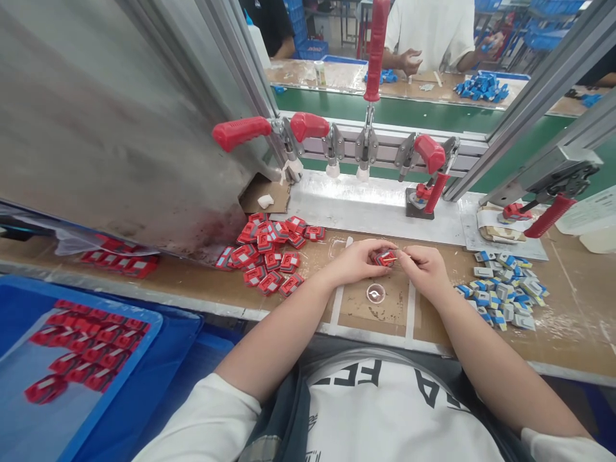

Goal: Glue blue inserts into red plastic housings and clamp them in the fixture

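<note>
overhead, the view looks down on a brown desk (568,321) patched with tape, its near edge running just in front of the person's white shirt. both hands meet near the middle of the desk, a little back from the near edge. the left hand (359,260) has its fingers closed around a small red part (384,257), and the right hand (423,266) pinches a thin pale stick (400,256) whose tip touches that part. just below the hands, a small clear round dish (376,293) sits inside a taped square.

toward the left of the desk lies a heap of red parts (269,253), and toward the right edge a heap of blue and grey parts (503,289). along the far edge runs a clear plate with a row of red-handled toggle clamps (308,128) on a metal rail. a dull metal panel (106,115) leans over the far left corner. off the near left corner, a blue tray (139,321) holds more red parts. beyond the far edge a green conveyor belt (433,115) passes, and on its other side another person in a white shirt (430,29) works at a second desk strewn with blue pieces.
</note>
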`<state>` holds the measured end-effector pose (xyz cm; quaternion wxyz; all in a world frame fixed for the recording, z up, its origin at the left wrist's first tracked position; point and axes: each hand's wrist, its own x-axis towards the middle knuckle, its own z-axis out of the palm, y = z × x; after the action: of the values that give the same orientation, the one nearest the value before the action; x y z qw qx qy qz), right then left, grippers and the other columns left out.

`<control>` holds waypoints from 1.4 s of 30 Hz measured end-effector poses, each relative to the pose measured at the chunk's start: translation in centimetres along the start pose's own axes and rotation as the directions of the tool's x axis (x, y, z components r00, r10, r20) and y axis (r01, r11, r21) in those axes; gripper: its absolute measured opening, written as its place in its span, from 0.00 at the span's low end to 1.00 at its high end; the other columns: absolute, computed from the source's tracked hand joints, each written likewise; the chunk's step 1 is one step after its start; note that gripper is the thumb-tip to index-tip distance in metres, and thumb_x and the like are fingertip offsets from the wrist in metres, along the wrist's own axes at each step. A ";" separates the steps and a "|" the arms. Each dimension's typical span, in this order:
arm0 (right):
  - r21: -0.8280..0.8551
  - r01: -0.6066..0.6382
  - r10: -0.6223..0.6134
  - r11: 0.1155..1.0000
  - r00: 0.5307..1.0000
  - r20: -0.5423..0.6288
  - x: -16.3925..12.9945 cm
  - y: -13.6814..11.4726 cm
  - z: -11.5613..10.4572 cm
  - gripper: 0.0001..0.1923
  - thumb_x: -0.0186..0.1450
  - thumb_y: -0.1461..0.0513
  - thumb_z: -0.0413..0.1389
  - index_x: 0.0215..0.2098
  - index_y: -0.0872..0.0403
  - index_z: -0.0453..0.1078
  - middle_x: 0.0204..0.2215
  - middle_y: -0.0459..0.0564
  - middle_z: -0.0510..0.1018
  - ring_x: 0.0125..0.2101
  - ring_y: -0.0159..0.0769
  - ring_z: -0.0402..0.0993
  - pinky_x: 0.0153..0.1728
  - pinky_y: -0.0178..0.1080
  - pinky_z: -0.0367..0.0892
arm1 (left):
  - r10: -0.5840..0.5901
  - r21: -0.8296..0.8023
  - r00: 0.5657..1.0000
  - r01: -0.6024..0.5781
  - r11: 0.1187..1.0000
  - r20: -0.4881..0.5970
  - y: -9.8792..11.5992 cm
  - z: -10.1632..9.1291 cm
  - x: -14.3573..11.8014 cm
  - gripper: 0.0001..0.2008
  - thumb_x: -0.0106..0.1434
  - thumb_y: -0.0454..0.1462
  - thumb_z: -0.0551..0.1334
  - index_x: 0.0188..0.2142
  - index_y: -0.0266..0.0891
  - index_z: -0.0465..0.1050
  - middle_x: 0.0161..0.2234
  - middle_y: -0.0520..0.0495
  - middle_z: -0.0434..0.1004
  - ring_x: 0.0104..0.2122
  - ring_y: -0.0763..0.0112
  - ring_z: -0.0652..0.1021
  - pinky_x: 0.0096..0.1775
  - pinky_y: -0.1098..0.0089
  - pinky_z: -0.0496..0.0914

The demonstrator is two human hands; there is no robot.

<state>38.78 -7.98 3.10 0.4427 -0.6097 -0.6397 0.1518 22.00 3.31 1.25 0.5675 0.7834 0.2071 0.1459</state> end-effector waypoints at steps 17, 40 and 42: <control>-0.038 0.003 -0.004 0.999 1.000 -0.001 -0.1 0.1 -0.7 0.22 0.65 0.61 0.51 0.19 0.51 0.44 0.17 0.40 0.46 0.19 0.26 0.44 0.22 0.36 0.43 | 0.038 0.092 0.999 -0.037 0.995 -0.007 0.2 -0.1 -0.1 0.24 0.58 0.36 0.70 0.55 0.39 0.76 0.48 0.46 0.82 0.41 0.66 0.79 0.43 0.69 0.71; -0.447 0.172 0.047 0.878 0.898 0.438 -1.1 -2.8 -3.8 0.25 0.76 0.50 0.50 0.25 0.54 0.70 0.21 0.46 0.72 0.23 0.32 0.62 0.27 0.37 0.47 | -0.018 -0.157 0.996 0.003 0.988 -0.092 -0.1 0.1 0.3 0.28 0.60 0.44 0.70 0.58 0.39 0.73 0.46 0.44 0.80 0.41 0.65 0.80 0.45 0.67 0.74; -0.556 0.060 0.122 0.829 0.950 0.286 -1.6 -2.6 -6.9 0.25 0.77 0.51 0.47 0.28 0.53 0.72 0.24 0.47 0.74 0.26 0.34 0.68 0.29 0.37 0.51 | -0.042 -0.229 0.994 0.019 0.973 -0.097 -0.1 0.2 0.3 0.29 0.61 0.45 0.69 0.59 0.40 0.71 0.42 0.46 0.79 0.35 0.69 0.78 0.38 0.70 0.74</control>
<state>42.03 -12.40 8.27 0.1370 -0.6912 -0.7071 0.0593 22.33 3.26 1.07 0.6445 0.7015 0.2297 0.1995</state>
